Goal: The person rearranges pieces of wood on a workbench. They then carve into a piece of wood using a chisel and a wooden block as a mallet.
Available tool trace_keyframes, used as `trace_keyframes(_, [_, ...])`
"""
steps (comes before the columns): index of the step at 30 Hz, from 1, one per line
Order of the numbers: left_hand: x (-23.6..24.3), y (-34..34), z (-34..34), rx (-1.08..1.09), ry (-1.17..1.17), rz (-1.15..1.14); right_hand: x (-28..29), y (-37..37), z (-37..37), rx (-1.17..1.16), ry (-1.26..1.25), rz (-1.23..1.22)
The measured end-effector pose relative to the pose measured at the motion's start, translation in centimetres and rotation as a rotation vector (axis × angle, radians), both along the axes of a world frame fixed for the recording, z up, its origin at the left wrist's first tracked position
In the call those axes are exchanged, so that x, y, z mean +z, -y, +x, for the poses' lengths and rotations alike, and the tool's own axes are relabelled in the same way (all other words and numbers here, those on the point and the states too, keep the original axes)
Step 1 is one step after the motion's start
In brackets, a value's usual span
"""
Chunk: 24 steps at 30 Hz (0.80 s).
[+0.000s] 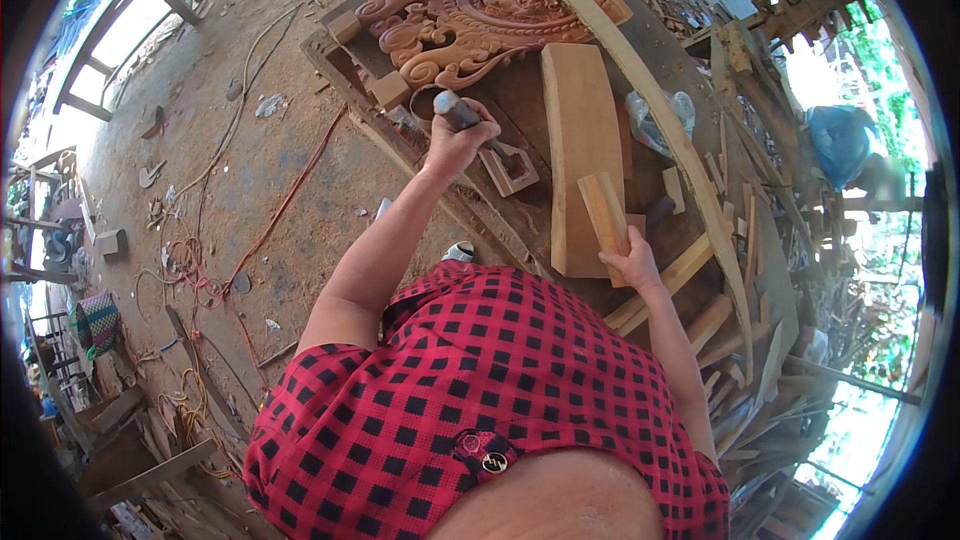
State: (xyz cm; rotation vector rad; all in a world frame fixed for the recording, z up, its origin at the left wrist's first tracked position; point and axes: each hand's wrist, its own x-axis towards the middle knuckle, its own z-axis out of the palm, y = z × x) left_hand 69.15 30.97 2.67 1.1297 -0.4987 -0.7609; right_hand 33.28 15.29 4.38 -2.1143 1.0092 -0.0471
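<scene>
I have left fingers (487, 126) wrapped round a dark tool (458, 112), right fingers (618, 262) pinching a wood block (603, 208); beyond them, the panel (440, 42) looks carved, the board (583, 120) uncarved.

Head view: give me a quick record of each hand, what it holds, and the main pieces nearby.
Left hand: closed around a dark cylindrical handle with a pale end
Right hand: gripping the near end of a light-brown rectangular wooden block
Behind block in view: long, wide, pale wooden plank
Beyond hands: ornate reddish-brown carved wooden panel
Right of plank: long, narrow, pale wooden strip
</scene>
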Motion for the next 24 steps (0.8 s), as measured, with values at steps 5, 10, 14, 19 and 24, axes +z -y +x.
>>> trace_keyframes(5, [1.0,1.6,-0.1,-0.037,0.154,0.041,11.0,-0.9,8.6,0.062,0.179,-0.129])
trace_keyframes(10, [3.3,1.7,-1.7,-0.031,0.183,0.044,20.2,-5.2,17.2,0.137,0.606,-0.107])
trace_keyframes(14, [3.3,3.1,-3.0,-0.035,0.164,0.021,19.7,-4.7,19.2,0.403,0.208,-0.429])
trace_keyframes(19, [2.2,2.3,-2.5,-0.004,0.201,0.078,25.1,-5.6,23.2,0.553,0.17,-0.495])
trace_keyframes(24, [1.7,2.5,-2.8,-0.031,0.183,0.071,23.7,-6.0,23.3,0.573,0.054,-0.463])
